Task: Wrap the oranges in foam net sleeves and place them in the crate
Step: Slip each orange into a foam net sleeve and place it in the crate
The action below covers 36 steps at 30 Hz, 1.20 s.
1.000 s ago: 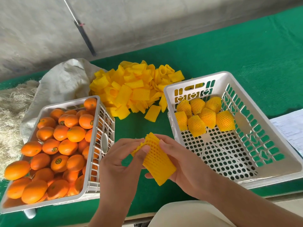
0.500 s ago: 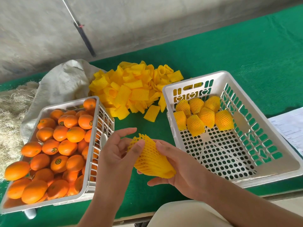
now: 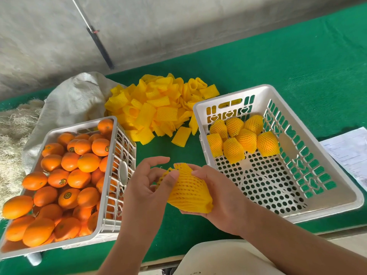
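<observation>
An orange wrapped in a yellow foam net sleeve (image 3: 188,191) sits between my hands above the green table. My right hand (image 3: 222,197) cups it from below and the right, thumb across its top. My left hand (image 3: 147,185) touches the sleeve's open left end with its thumb, fingers spread above. The white crate (image 3: 327,201) on the right holds several wrapped oranges (image 3: 240,137) at its far end. A white crate of bare oranges (image 3: 65,175) stands on the left. A heap of empty yellow sleeves (image 3: 156,110) lies between the crates, further back.
A pale woven sack (image 3: 73,98) and straw (image 3: 12,139) lie behind the left crate. A printed paper sheet (image 3: 351,151) rests at the table's right edge. A dark rod (image 3: 99,42) leans on the grey wall behind.
The sleeve has rounded out over the orange. My left hand's fingers opened and lifted off it, leaving the thumb on its end. My right hand has turned further under it.
</observation>
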Each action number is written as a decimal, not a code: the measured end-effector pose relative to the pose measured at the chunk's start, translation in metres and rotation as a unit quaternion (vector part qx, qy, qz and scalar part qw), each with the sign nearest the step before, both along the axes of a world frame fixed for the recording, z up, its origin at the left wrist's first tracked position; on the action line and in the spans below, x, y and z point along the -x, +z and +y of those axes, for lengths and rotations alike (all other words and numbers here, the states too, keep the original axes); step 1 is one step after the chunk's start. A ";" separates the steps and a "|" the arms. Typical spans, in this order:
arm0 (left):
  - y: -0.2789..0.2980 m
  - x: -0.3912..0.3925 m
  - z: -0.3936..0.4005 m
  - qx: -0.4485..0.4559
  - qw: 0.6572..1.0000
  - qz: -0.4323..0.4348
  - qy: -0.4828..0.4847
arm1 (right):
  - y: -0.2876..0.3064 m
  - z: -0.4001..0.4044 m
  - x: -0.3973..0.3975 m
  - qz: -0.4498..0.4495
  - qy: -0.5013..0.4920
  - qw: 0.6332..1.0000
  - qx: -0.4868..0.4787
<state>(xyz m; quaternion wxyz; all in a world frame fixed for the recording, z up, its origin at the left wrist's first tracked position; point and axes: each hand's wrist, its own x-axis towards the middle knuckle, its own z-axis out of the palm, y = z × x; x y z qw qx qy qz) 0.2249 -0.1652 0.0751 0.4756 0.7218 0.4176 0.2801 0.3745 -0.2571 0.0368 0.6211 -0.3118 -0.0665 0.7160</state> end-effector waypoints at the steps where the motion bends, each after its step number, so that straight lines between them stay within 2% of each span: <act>1: -0.001 -0.001 -0.001 -0.007 1.000 0.015 0.004 | -0.001 0.001 0.000 -0.008 -0.005 1.000 0.008; 4: -0.008 -0.005 -0.006 0.012 0.997 0.079 0.018 | -0.006 0.004 0.000 -0.027 -0.041 0.998 0.036; 6: -0.008 -0.008 -0.014 0.124 0.988 0.092 0.006 | -0.009 0.004 -0.003 -0.040 -0.068 0.996 0.047; 9: -0.010 -0.013 -0.021 0.318 0.948 0.029 -0.008 | -0.010 0.003 -0.005 -0.052 -0.089 0.994 0.044; 11: -0.011 -0.014 -0.022 0.361 0.933 0.003 -0.017 | -0.012 0.001 -0.006 -0.059 -0.103 0.991 0.057; 17: -0.015 -0.018 -0.024 0.350 0.936 -0.040 -0.015 | -0.012 -0.004 -0.011 -0.102 -0.112 0.986 0.064; 20: -0.016 -0.019 -0.023 0.315 0.948 -0.047 0.001 | -0.009 -0.008 -0.011 -0.129 -0.078 0.988 0.043; 25: -0.012 -0.022 -0.024 0.211 0.976 -0.016 -0.042 | -0.011 -0.016 -0.012 -0.178 -0.022 0.984 0.024; 27: -0.013 -0.020 -0.021 0.209 0.976 -0.003 -0.059 | -0.014 -0.018 -0.015 -0.172 -0.031 0.984 0.023; 31: -0.012 -0.009 -0.013 0.235 0.970 -0.005 -0.056 | -0.020 -0.022 -0.029 -0.132 -0.100 0.985 0.051; 36: -0.019 0.030 0.010 0.123 0.990 0.071 0.007 | -0.050 -0.017 -0.079 -0.179 -0.235 0.937 0.184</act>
